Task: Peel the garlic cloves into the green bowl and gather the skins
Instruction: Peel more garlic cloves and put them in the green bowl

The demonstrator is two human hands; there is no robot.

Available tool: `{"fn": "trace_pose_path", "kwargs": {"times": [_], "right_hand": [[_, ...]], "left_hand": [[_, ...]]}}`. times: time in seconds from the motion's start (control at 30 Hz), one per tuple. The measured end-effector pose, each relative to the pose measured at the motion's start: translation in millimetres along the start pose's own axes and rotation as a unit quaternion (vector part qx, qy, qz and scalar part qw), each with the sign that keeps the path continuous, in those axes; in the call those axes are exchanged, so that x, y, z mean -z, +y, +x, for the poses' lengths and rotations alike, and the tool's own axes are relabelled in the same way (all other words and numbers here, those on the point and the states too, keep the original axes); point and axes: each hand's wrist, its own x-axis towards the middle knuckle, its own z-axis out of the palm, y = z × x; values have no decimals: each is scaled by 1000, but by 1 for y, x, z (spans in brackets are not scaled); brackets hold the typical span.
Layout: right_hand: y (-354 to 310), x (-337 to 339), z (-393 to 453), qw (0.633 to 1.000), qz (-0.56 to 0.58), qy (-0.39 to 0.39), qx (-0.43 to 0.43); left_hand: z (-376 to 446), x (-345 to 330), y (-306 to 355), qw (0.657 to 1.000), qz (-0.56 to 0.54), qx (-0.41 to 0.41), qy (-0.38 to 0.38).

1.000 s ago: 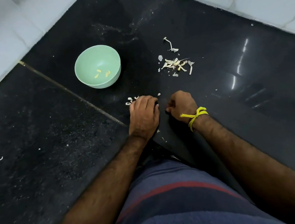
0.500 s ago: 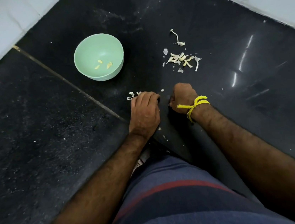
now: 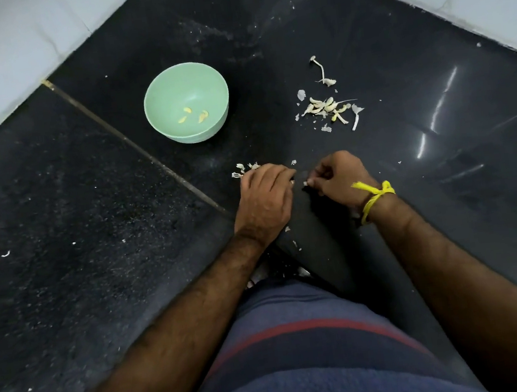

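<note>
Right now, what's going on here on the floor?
A person sits on the dark floor peeling garlic. The right hand pinches a small white bit; what the left hand holds is hidden. The green bowl holds three peeled cloves, and unpeeled cloves and skins lie beyond the hands.

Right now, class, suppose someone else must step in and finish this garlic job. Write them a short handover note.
Left hand: fingers curled, knuckles up; what it holds is hidden.
Right hand: pinches a small white bit at its fingertips, probably skin.
Bowl: three peeled cloves inside.
Garlic pile: cloves and loose skins right of the bowl, a stem just beyond.
Skins: a small heap by the left hand.
Done: three cloves peeled.
Left: peel the pile, gather all skins.
</note>
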Motion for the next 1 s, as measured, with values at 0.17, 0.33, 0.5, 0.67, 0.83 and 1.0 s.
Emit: {"fn": "trace_pose_path", "kwargs": {"times": [0.17, 0.33, 0.5, 0.67, 0.83, 1.0], "right_hand": [[5, 1, -12, 990, 136, -8, 23], [8, -6, -20, 973, 230, -10, 25], [11, -10, -24, 962, 269, -14, 52], [10, -15, -25, 948, 314, -3, 45], [6, -17, -30, 910, 414, 4, 34], [7, -17, -29, 911, 407, 28, 60]], "left_hand": [[-2, 5, 2, 998, -29, -37, 39], [-4, 10, 6, 996, -84, -13, 22], [-7, 16, 13, 987, -147, 58, 17], [-1, 25, 26, 930, -307, 202, 13], [3, 31, 30, 838, -452, 305, -11], [6, 35, 42, 776, -514, 367, 4]]}}
